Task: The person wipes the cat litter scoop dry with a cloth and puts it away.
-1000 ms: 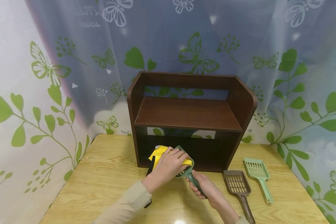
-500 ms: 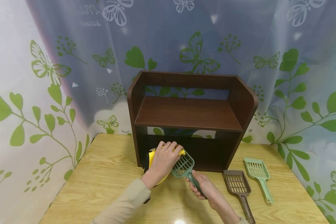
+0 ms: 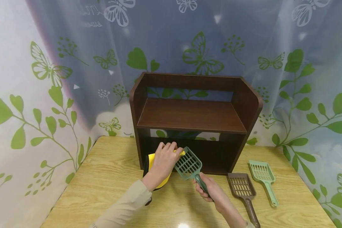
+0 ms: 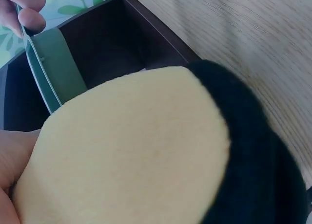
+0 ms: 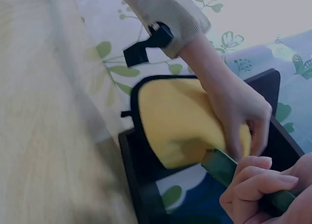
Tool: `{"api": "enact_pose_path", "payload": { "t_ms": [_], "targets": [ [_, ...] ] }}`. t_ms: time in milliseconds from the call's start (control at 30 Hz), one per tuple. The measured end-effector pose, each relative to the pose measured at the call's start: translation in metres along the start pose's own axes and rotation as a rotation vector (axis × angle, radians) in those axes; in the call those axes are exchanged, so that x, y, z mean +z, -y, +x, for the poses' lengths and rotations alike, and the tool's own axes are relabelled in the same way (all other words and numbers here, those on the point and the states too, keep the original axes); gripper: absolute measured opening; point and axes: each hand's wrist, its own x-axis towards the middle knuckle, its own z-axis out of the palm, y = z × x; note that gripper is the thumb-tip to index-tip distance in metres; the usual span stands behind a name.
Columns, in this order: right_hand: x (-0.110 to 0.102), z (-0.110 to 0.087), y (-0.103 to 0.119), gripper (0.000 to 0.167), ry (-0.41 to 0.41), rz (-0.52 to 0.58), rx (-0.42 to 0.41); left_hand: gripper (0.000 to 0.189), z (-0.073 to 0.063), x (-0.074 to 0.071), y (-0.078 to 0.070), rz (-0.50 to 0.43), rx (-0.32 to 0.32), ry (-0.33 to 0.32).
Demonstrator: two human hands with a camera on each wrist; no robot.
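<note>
With right hand (image 3: 210,190) clamped on scoop (image 3: 196,174) and left hand (image 3: 164,160) on cloth (image 5: 170,117), wipe gently the slots (image 3: 188,162) beyond right hand.

I count one dark green scoop (image 3: 195,175), one brown scoop (image 3: 246,197) and one light green scoop (image 3: 266,180), so the scoops are three together. There is one yellow cloth (image 5: 170,117), and there is one dark brown shelf (image 3: 191,114), which has two levels. I see one wooden table (image 3: 102,177). My hands are two: one left hand (image 3: 164,161) and one right hand (image 3: 212,191).
</note>
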Motion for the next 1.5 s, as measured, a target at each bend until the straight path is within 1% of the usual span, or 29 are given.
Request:
{"api": "enact_pose_path", "payload": {
  "t_ms": [133,200,267,367,433,500,600,667,733,833,933,1033,1133,1233,1333,1433,1500],
  "targets": [
    [-0.008,-0.001,0.003,0.043,-0.062,0.012,-0.018,0.022,-0.005,0.0,0.003,-0.004,0.023,0.037],
    [-0.011,-0.001,0.004,0.043,-0.071,0.008,-0.015,0.022,-0.008,-0.001,0.004,-0.013,0.042,0.042],
    [-0.013,-0.001,0.003,0.043,-0.059,0.007,-0.01,0.021,-0.008,-0.001,0.007,-0.022,0.056,0.027],
    [-0.013,-0.001,0.0,0.044,-0.041,0.013,0.0,0.022,-0.003,-0.006,0.013,-0.014,0.048,-0.001],
    [-0.012,0.0,-0.001,0.044,-0.032,0.017,0.004,0.023,0.004,-0.01,0.016,-0.008,0.027,-0.018],
    [-0.01,0.0,-0.001,0.044,-0.024,0.017,0.009,0.024,0.012,-0.016,0.017,-0.006,0.011,-0.022],
    [-0.006,0.001,0.0,0.044,-0.015,0.019,0.012,0.026,0.021,-0.022,0.014,-0.016,0.019,-0.013],
    [-0.003,0.001,0.002,0.044,-0.017,0.012,0.011,0.027,0.024,-0.024,0.009,-0.025,0.035,0.008],
    [0.001,0.002,0.004,0.045,-0.028,0.005,0.01,0.029,0.023,-0.022,0.003,-0.032,0.037,0.035],
    [0.005,0.003,0.006,0.044,-0.048,-0.014,0.012,0.031,0.02,-0.014,-0.005,-0.043,0.015,0.063],
    [0.007,0.003,0.007,0.045,-0.063,-0.021,0.012,0.029,0.016,-0.007,-0.015,-0.083,-0.013,0.07],
    [0.007,0.003,0.007,0.045,-0.065,-0.031,0.0,0.022,0.014,-0.003,-0.024,-0.146,-0.023,0.065],
    [0.007,0.003,0.008,0.045,-0.062,-0.038,-0.02,0.018,0.015,-0.003,-0.031,-0.209,-0.029,0.058],
    [0.005,0.003,0.008,0.044,-0.053,-0.041,-0.038,0.017,0.016,-0.004,-0.034,-0.281,-0.029,0.071],
    [0.003,0.003,0.008,0.043,-0.052,-0.048,-0.045,0.017,0.016,-0.006,-0.036,-0.355,-0.012,0.119],
    [0.001,0.003,0.007,0.044,-0.073,-0.054,-0.037,0.018,0.018,-0.008,-0.037,-0.42,0.013,0.192],
    [0.0,0.002,0.006,0.044,-0.089,-0.058,-0.03,0.019,0.018,-0.01,-0.037,-0.447,0.03,0.243]
  ]
}}
